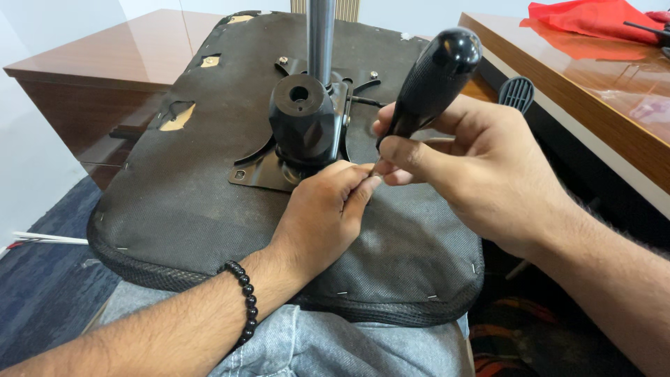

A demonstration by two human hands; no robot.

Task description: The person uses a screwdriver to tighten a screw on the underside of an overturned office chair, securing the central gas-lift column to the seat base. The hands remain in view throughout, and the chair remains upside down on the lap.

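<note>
The right hand (481, 164) grips a black-handled screwdriver (431, 80), fingers wrapped around its handle. The left hand (328, 209) pinches the tool's tip beside the metal plate (262, 174) of an upturned chair seat (209, 181) resting on the person's lap.

screwdriver (431, 80): black ribbed handle, tilted, tip down | chair seat (209, 181): upside down, grey fabric underside, on lap
</note>
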